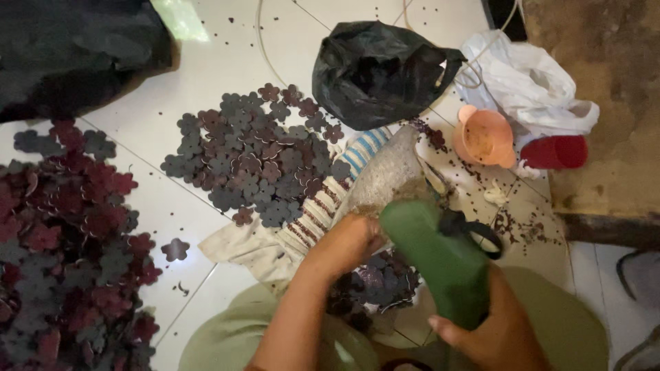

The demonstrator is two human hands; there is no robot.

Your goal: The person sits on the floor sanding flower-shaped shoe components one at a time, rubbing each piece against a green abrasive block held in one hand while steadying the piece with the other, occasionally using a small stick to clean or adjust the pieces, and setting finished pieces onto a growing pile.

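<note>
Green tool [440,264], a thick cylinder-shaped thing with a black strap at its side, is in the middle lower part of the view, tilted up and to the left. The right hand [498,330] is closed around its lower end, with the thumb on the near side. The upper end of the tool points to the left hand [347,240], which is just beside it. The left hand presses down on a grey, rough block [385,175]; its fingers are hidden behind the hand, so I cannot tell how they are bent or whether they grip something. Under the hands lies a striped cloth [313,213], and a small heap of dark flower-shaped pieces [378,285] sits below the tool.

On the white tiled floor [206,89], well apart from the hands, there is a bigger pile of grey flower-shaped pieces [254,154] and a red and grey heap [62,247] at the left. Further up are a black plastic bag [378,69], a white plastic bag [529,86], an orange cup [485,137] and a red cup [557,152].
</note>
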